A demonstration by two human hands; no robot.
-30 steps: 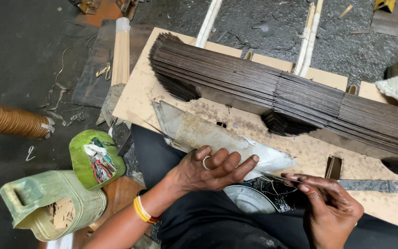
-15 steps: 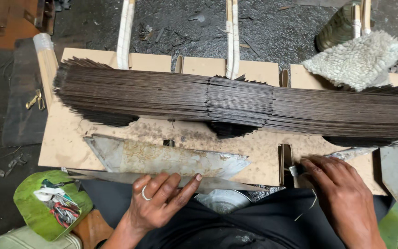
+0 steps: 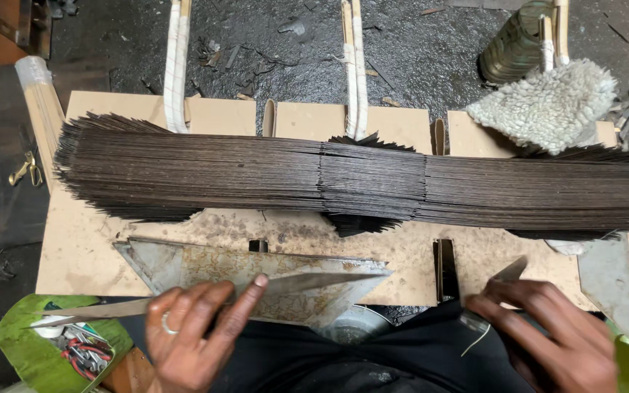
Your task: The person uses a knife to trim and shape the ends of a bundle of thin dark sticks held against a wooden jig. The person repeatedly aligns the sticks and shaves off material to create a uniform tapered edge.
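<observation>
A long stack of thin dark metal strips (image 3: 358,185) lies across a wooden board (image 3: 220,116). In front of it rests a rusty, pointed metal sheet (image 3: 205,266). My left hand (image 3: 198,331), with a ring on one finger, presses a long narrow pointed metal strip (image 3: 307,282) against that sheet, index finger stretched along it. My right hand (image 3: 547,331) holds the near end of another thin dark strip (image 3: 509,271) and a short bit of thin wire (image 3: 478,338), beside a slot (image 3: 444,269) in the board.
A woolly pad (image 3: 547,102) lies at the back right. White-wrapped bars (image 3: 176,65) run away from the board over a dark floor. A green bowl with small tools (image 3: 45,349) sits at the front left, and a grey metal sheet (image 3: 609,280) at the right.
The view has swung right and centred on the board. My left hand now holds a long thin strip over the rusty sheet. My right hand has dropped toward the near edge.
</observation>
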